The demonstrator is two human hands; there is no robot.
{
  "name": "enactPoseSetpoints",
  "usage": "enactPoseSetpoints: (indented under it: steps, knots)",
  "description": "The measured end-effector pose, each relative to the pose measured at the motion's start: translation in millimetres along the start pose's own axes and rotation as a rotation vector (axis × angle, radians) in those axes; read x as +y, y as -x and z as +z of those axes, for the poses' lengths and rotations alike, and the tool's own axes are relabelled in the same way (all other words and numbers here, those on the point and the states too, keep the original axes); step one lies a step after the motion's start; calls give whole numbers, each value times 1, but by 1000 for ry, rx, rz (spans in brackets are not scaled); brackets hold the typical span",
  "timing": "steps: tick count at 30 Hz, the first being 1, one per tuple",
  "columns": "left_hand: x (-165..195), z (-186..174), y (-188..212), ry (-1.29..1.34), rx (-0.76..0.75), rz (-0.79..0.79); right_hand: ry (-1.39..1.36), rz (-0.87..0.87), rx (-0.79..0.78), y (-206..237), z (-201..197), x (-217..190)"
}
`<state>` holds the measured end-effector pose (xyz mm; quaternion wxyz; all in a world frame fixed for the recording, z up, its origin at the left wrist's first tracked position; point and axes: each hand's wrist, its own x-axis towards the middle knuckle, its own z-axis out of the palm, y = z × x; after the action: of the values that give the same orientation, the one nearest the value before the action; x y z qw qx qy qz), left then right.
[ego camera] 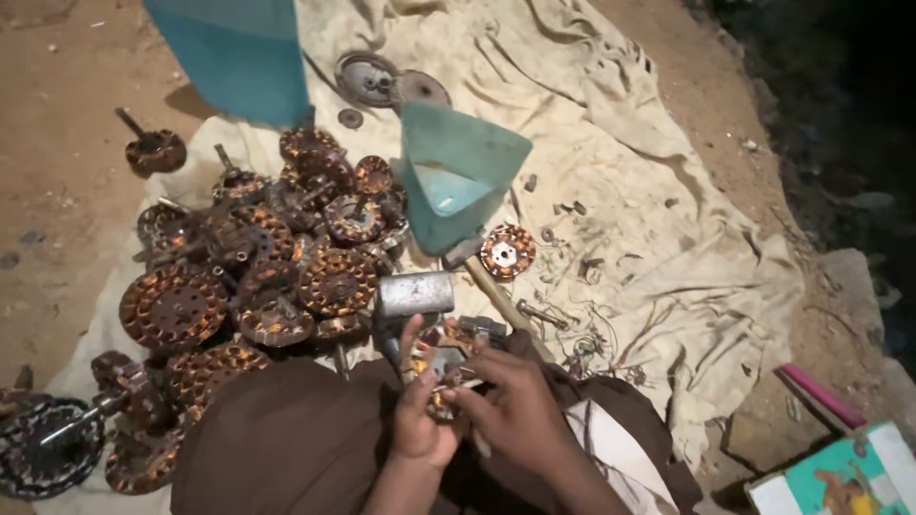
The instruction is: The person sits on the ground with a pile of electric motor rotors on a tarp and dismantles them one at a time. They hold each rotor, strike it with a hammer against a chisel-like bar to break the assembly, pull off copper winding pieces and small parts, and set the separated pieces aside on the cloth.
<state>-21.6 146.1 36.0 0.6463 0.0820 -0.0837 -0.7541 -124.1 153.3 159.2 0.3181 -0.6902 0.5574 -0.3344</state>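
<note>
My left hand (417, 405) grips a round motor stator (441, 358) with copper windings, holding it upright over my lap. My right hand (510, 401) presses on the same stator from the right, its fingers curled at the windings near the rim. Just beyond the hands lies a hammer with a grey metal head (414, 293) and a wooden handle (501, 298). A single small stator (507, 251) rests flat on the cloth further out.
A heap of copper-wound stators (258, 267) covers the left of a cream cloth (611, 124). A teal plastic container (458, 172) stands behind the hammer, a larger blue one (239, 57) at the back. Loose wire scraps (582, 315) lie right. Bare dirt surrounds the cloth.
</note>
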Motion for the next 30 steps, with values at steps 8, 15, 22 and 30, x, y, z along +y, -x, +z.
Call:
enactPoseSetpoints:
  steps: [8, 15, 22, 30]
  knots:
    - [36, -1, 13, 177, 51, 18, -244, 264, 517, -5, -99, 7]
    - [38, 19, 14, 180, -163, -115, -519, 364, 126, -43, -89, 89]
    - [42, 16, 18, 269, -147, -212, -333, 170, 452, -3, -26, 25]
    - [34, 20, 35, 46, -69, -175, 175, -345, 139, 12, -9, 7]
